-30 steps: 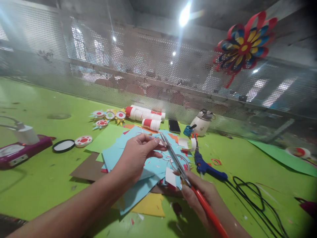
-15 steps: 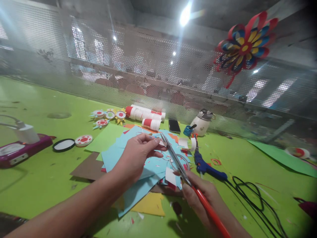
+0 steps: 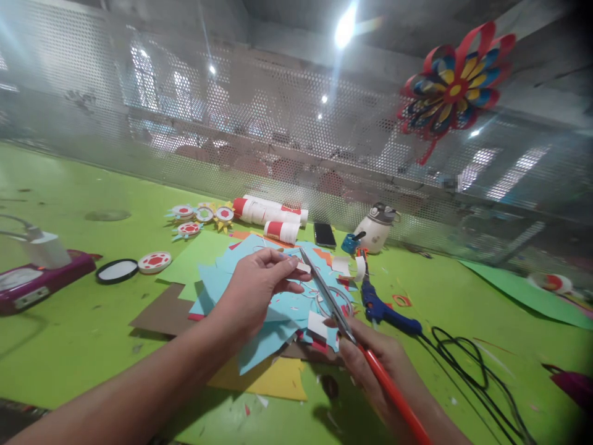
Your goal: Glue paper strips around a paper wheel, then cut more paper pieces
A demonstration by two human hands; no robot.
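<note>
My left hand (image 3: 257, 290) pinches a small white paper piece (image 3: 303, 267) between thumb and fingers, above a heap of light blue paper sheets (image 3: 278, 309). My right hand (image 3: 377, 364) grips red-handled scissors (image 3: 343, 327); their blades point up and left, and the tips meet the white piece. A white and red scrap (image 3: 319, 326) lies under the blades on the blue sheets. Yellow paper (image 3: 273, 380) and brown paper (image 3: 162, 315) stick out from under the heap.
On the green table (image 3: 69, 346): a blue glue gun (image 3: 384, 309) with black cord (image 3: 467, 364), glue sticks (image 3: 271, 213), a phone (image 3: 325, 235), a white pot (image 3: 377, 228), round paper ornaments (image 3: 194, 219), a magenta device (image 3: 37, 278). A paper flower (image 3: 456, 80) hangs on the perforated screen.
The blue sheets under my left hand have shifted a little; their left edge has slid right, baring more brown and yellow paper. Both hands stay nearly in place.
</note>
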